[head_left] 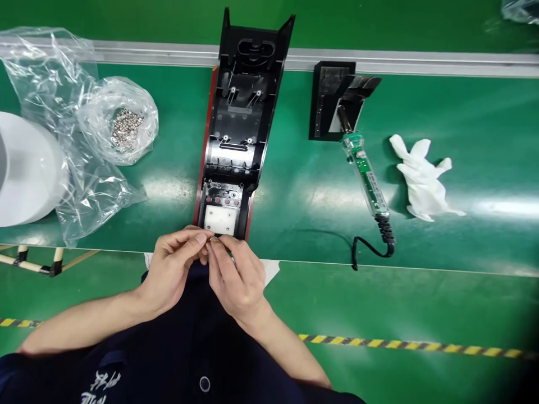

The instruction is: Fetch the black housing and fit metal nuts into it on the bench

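My left hand [170, 272] and my right hand [241, 275] meet at the table's near edge, fingertips pinched close together. Whatever lies between them is too small to make out. Just beyond the fingers is the near end of a long black plastic housing [244, 123], its inner side facing up, with posts and ribs inside. A white rectangular plate [219, 219] with small metal pieces near its corners sits in that near end. Red edging [206, 151] shows along the housing's sides. The fingers partly hide its lower end.
At left, an open clear bag [143, 143] holds many small metal parts [126, 129], beside crumpled plastic [63, 95] and a white round object [36, 168]. Right of the housing, a soldering iron [368, 179] rests in a black stand [326, 104], near a crumpled white glove [423, 182].
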Available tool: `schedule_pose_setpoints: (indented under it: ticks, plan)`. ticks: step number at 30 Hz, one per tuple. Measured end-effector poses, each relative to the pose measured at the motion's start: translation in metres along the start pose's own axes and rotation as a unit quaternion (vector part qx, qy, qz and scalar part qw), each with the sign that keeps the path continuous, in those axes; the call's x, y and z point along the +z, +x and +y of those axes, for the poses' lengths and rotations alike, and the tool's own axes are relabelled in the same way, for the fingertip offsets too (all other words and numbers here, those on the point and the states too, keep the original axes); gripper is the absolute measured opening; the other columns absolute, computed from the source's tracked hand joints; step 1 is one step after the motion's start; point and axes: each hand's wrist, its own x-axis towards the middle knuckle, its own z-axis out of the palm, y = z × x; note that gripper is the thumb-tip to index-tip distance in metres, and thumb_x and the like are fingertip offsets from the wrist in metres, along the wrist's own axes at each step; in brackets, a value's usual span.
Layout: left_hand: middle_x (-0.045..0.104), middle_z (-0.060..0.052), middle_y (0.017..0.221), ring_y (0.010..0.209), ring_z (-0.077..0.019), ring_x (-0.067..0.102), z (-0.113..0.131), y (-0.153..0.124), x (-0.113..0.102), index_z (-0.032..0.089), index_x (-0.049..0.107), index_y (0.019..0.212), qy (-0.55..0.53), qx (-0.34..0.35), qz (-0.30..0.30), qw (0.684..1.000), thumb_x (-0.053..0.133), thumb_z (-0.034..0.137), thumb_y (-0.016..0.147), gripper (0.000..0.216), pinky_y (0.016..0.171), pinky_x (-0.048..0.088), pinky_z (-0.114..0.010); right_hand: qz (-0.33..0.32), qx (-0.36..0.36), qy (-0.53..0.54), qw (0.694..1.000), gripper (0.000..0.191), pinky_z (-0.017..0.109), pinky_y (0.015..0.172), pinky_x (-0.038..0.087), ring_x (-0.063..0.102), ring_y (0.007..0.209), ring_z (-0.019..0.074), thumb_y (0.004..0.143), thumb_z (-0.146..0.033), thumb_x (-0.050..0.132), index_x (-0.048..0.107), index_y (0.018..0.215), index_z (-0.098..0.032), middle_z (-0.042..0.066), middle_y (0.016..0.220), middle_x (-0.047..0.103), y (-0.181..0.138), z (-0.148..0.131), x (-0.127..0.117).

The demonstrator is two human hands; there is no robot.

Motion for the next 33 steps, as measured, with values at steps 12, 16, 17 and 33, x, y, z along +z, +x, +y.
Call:
schedule_pose_setpoints:
  ticks: [12,16,17,33]
  plan:
    - [0.055,-0.004,0.098,0.081,-0.0098,0.055,0.002,0.003,-0.012,0.022,0.073,0.097,0.054,0.065,-0.045,0.995,0.062,0.025,0.089,0.014,0.076,0.050,-0.020,-0.012,0.084,0.136,0.987,0.015,0.022,0.070,0.048,0.054,0.081,0.0114,0.086,0.004,0.058,0.057,0.096,-0.007,0.007,0.094,0.055,0.014,0.002,0.004]
    - [0.056,-0.004,0.098,0.082,-0.0099,0.057,0.002,0.006,-0.014,0.022,0.072,0.098,0.035,0.057,-0.068,0.995,0.060,0.023,0.091,0.014,0.078,0.051,-0.020,0.011,0.095,0.162,0.982,0.016,0.021,0.075,0.048,0.054,0.086,0.0109,0.085,0.004,0.059,0.058,0.097,-0.007,0.008,0.095,0.055,0.015,0.002,0.009]
    - [0.056,-0.004,0.098,0.083,-0.0100,0.057,0.002,0.006,-0.014,0.023,0.072,0.099,0.035,0.058,-0.073,0.995,0.059,0.022,0.091,0.015,0.079,0.051,-0.020,0.013,0.095,0.160,0.982,0.015,0.021,0.075,0.048,0.054,0.086,0.0107,0.085,0.004,0.060,0.058,0.097,-0.007,0.007,0.095,0.055,0.016,0.002,0.009]
    - [0.057,-0.003,0.101,0.081,-0.0102,0.056,0.000,0.007,-0.022,0.026,0.072,0.099,0.102,0.079,-0.066,0.989,0.057,0.019,0.091,0.018,0.074,0.050,-0.020,-0.013,-0.026,0.018,0.999,0.015,0.030,0.066,0.048,0.054,0.081,0.0188,0.086,0.005,0.055,0.055,0.100,-0.001,0.015,0.093,0.055,0.009,0.002,0.012]
